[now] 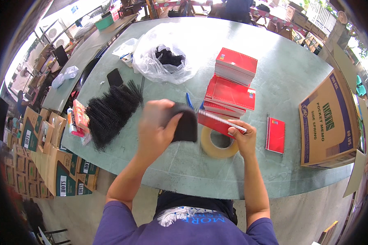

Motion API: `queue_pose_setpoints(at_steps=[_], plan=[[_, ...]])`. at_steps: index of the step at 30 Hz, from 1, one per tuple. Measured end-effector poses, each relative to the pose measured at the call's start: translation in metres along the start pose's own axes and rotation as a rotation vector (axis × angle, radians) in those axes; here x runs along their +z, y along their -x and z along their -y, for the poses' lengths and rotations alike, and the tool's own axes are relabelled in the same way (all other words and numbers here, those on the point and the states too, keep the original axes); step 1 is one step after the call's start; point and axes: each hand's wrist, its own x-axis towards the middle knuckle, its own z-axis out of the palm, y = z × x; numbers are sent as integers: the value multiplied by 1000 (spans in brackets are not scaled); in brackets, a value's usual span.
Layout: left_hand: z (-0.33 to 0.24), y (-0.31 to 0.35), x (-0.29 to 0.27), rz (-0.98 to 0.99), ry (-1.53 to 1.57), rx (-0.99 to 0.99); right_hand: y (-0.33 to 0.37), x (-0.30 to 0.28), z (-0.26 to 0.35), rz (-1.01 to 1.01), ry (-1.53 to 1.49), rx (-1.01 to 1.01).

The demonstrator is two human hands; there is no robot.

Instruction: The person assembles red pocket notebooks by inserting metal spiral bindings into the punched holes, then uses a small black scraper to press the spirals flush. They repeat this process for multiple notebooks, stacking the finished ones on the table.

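Observation:
My left hand (pixel 156 126), partly smeared by motion, is closed around a flexible dark grey pad (pixel 185 126) that curves over toward the right. In my right hand (pixel 245 136) is a small red notebook (pixel 216 123), held edge-up with its pages turned toward the top. The pad and the notebook's left end are close together. Below the notebook lies a wide roll of yellowish clear tape (pixel 208 146). Just beyond it rise stacks of red notebooks (pixel 236 67). A blue-handled tool (pixel 189 100) lies near the pad, partly hidden. One spiral-bound red notebook (pixel 275 135) rests to the right.
Many black spiral coils (pixel 110 114) are heaped on the green table (pixel 167 163) at left, beside colourful packets (pixel 79 118). A clear plastic bag (pixel 145 61) with black coils stands farther back. An open cardboard box (pixel 329 122) is at right; more cartons (pixel 65 171) stand left.

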Motion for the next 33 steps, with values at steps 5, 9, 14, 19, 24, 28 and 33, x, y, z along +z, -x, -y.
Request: queue_pose_setpoints(at_steps=[5, 9, 14, 19, 24, 28, 33], plan=[[5, 19, 25, 318, 13, 220, 11, -1, 1, 44, -58, -8], [-3, 14, 26, 274, -125, 155, 12, 0, -8, -13, -26, -34], [-5, -2, 3, 279, 50, 167, 15, -1, -7, -35, -57, -45], [35, 62, 23, 569, -95, 189, 10, 8, -9, -15, -90, -53], [20, 2, 35, 304, -51, 371, -3, 5, -9, -17, -34, -37], [50, -5, 41, 588, 105, 273, -8, 1, -5, 124, -15, -127], [26, -1, 36, 433, -25, 370, -4, -3, 11, 197, 52, -57]])
